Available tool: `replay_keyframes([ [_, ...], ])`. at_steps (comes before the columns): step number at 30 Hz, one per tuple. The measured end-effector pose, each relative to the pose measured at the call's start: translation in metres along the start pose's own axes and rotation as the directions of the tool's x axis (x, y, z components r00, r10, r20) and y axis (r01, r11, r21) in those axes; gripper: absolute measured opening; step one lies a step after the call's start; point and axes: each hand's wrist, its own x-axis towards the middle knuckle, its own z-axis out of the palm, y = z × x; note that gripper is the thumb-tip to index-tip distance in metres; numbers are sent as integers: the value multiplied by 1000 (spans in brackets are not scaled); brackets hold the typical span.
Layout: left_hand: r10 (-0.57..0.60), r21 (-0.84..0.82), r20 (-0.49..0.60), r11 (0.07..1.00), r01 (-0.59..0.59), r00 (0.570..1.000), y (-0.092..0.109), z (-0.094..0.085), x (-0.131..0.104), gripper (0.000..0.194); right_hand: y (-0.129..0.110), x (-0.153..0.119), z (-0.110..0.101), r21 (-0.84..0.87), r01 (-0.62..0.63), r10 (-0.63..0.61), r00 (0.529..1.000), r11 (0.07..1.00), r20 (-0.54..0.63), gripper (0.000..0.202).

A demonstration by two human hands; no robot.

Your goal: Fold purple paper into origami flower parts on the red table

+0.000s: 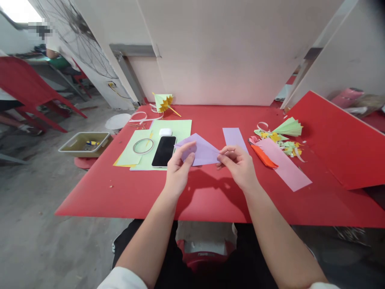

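Note:
A folded sheet of purple paper (202, 150) is held up between both hands above the red table (144, 196). My left hand (179, 162) pinches its left side between thumb and fingers. At the right corner, my right hand (236, 162) grips the paper with thumb and fingertips. Behind my right hand lies a purple paper strip (233, 136). A black-screened phone (164, 151) rests just left of my left hand, on green paper sheets (183, 126).
A tape roll (143, 146) and white earphone case (165, 132) lie on the green sheets. A paper umbrella (165, 103) sits at the back. To the right are an orange cutter (264, 155), a pink strip (285, 164), folded green paper (288, 127) and a red board (339, 140).

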Motion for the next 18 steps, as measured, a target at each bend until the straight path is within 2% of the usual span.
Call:
replay_keyframes([
  [4, -8, 19, 12, 1000, 7, 1000, 3, -1, -2, 32, 4, 1, -1, 4, 28, -28, 999, 1000, 19, 10],
  [6, -16, 53, 17, 998, 15, 1000, 4, -1, -3, 26, 5, 1, 0, 15, 26, -27, 999, 1000, 29, 10],
  [9, -70, 63, 25, 996, 68, 997, 5, 0, -4, 22, 4, 0, 1, 13, 65, -66, 996, 998, 68, 8],
  [11, -123, 57, 33, 991, 121, 992, 7, 2, -5, 28, 2, -2, 1, -10, 83, -82, 990, 996, 115, 8],
  [14, -197, 81, 94, 979, 190, 976, 13, 5, -5, 38, -2, -3, -2, -54, 11, -1, 983, 998, 184, 15],
  [18, -247, 161, 151, 961, 222, 957, 19, 4, -4, 41, -7, -3, -7, -71, -101, 112, 980, 992, 162, 25],
])
